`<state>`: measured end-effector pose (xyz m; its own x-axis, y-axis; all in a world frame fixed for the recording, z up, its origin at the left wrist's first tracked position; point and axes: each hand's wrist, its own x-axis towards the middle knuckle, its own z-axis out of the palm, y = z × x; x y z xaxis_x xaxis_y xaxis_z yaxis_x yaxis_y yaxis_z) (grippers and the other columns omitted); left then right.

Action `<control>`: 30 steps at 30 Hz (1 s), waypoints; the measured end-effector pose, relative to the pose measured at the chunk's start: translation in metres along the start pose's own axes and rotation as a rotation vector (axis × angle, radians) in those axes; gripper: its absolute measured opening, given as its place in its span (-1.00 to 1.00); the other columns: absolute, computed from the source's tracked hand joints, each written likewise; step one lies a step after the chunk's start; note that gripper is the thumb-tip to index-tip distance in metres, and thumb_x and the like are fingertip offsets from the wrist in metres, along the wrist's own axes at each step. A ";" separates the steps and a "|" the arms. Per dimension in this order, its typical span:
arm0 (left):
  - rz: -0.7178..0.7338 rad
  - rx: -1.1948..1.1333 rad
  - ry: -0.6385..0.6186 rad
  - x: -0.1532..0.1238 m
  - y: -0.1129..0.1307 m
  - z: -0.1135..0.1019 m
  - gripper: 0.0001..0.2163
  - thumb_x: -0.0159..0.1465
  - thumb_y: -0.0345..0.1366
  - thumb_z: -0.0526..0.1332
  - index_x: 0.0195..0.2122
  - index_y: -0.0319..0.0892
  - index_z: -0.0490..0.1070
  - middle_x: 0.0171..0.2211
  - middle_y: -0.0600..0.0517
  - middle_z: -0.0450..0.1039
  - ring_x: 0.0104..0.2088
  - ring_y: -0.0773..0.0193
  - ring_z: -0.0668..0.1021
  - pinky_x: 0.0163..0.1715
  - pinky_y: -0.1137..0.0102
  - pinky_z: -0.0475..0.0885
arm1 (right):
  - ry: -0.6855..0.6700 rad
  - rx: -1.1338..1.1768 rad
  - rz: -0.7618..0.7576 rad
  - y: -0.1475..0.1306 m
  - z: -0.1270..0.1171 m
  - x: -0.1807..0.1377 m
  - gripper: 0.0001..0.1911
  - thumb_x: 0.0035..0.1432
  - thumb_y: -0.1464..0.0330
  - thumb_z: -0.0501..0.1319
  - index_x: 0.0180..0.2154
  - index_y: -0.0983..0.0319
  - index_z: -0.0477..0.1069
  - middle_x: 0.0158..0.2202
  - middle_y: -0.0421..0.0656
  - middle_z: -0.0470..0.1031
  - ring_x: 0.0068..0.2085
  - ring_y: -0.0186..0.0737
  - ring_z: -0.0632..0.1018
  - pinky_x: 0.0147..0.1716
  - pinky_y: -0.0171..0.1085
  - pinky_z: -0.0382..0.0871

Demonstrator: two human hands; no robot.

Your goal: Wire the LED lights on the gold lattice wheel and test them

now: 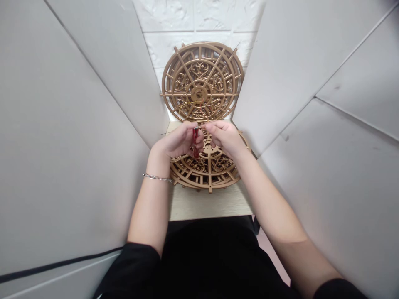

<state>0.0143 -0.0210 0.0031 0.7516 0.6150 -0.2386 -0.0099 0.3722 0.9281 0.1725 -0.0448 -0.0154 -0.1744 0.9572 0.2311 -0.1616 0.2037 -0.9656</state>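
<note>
My left hand (179, 141) is closed around a small red cylinder (195, 137), which looks like a lighter. My right hand (226, 137) is pinched close beside it, fingertips meeting the left hand's, on a thin gold thread (187, 104) that I can barely make out. Both hands hover over a round gold openwork wheel (207, 170) lying flat on the pale wooden table (208, 203). A silver bracelet (157, 178) circles my left wrist.
A stack of the same gold openwork wheels (202, 81) leans upright against the white brick-patterned wall (199, 20) at the back. Tall grey panels (68, 124) close in the narrow table on both sides. My black clothing fills the bottom.
</note>
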 end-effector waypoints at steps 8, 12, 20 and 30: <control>0.202 -0.338 0.175 -0.008 0.010 -0.008 -0.61 0.15 -0.04 -0.17 -0.63 -0.20 0.16 -0.66 0.03 0.21 -0.55 0.26 0.45 -0.55 0.29 0.43 | -0.070 -0.064 0.102 -0.002 -0.003 -0.001 -0.76 0.02 0.20 0.12 -0.49 0.24 0.36 -0.71 -0.39 -0.08 -0.69 -0.53 -0.01 -0.70 -0.41 -0.06; 0.333 -0.560 0.196 -0.007 0.008 -0.012 -0.62 0.17 -0.04 -0.17 -0.63 -0.19 0.11 -0.66 0.07 0.20 -0.56 0.30 0.45 -0.50 0.24 0.44 | -0.085 -0.307 0.072 -0.001 -0.003 -0.001 -0.79 0.03 0.28 0.09 -0.49 0.26 0.40 -0.72 -0.36 0.04 -0.67 -0.50 0.10 -0.65 -0.39 0.02; 0.348 -0.704 0.144 0.000 0.001 -0.022 -0.67 0.19 -0.10 -0.15 -0.60 -0.18 0.09 -0.64 0.10 0.22 -0.53 0.35 0.44 -0.36 0.16 0.45 | -0.045 -0.692 -0.131 0.002 0.000 -0.002 -0.73 0.04 0.26 0.10 -0.44 0.29 0.49 -0.55 -0.23 0.42 -0.49 -0.41 0.34 -0.45 -0.36 0.16; 0.320 -0.694 0.183 0.001 0.003 -0.022 -0.67 0.20 -0.11 -0.15 -0.62 -0.18 0.09 -0.66 0.08 0.23 -0.55 0.35 0.44 -0.38 0.22 0.46 | -0.062 -0.798 -0.164 0.006 -0.002 0.000 -0.70 0.08 0.24 0.06 -0.42 0.28 0.49 -0.49 -0.18 0.46 -0.45 -0.36 0.39 -0.41 -0.33 0.18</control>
<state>0.0009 -0.0041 -0.0012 0.5228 0.8478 -0.0891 -0.6628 0.4699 0.5829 0.1733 -0.0434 -0.0213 -0.2660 0.8942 0.3602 0.5463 0.4477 -0.7079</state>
